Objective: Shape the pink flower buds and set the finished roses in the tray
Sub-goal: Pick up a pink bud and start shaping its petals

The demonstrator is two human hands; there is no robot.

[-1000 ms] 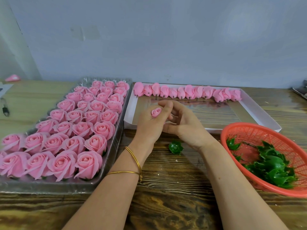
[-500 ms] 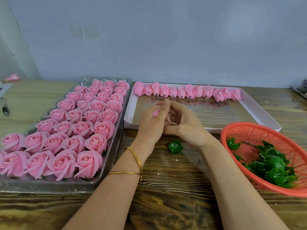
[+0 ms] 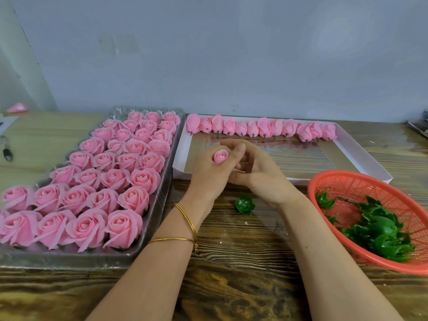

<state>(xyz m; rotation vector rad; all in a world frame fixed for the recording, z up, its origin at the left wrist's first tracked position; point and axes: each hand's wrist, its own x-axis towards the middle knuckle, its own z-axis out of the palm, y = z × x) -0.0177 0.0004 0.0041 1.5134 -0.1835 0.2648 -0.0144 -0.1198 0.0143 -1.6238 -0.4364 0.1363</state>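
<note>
Between tray (image 3: 69, 259) and basket (image 3: 324, 181) runs open tabletop (image 3: 231, 251), a green calyx (image 3: 244, 205) midway.

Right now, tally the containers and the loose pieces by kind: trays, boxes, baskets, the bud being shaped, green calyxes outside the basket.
Clear tray of finished roses: 1
White box of unshaped buds: 1
Red basket: 1
Pink bud in the left hand: 1
Loose green calyx: 1
Total: 5

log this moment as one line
step: shaping | left hand: grips pink bud | right hand: beside it, contact unclear | tray: nearly full | green calyx: loose on table
</note>
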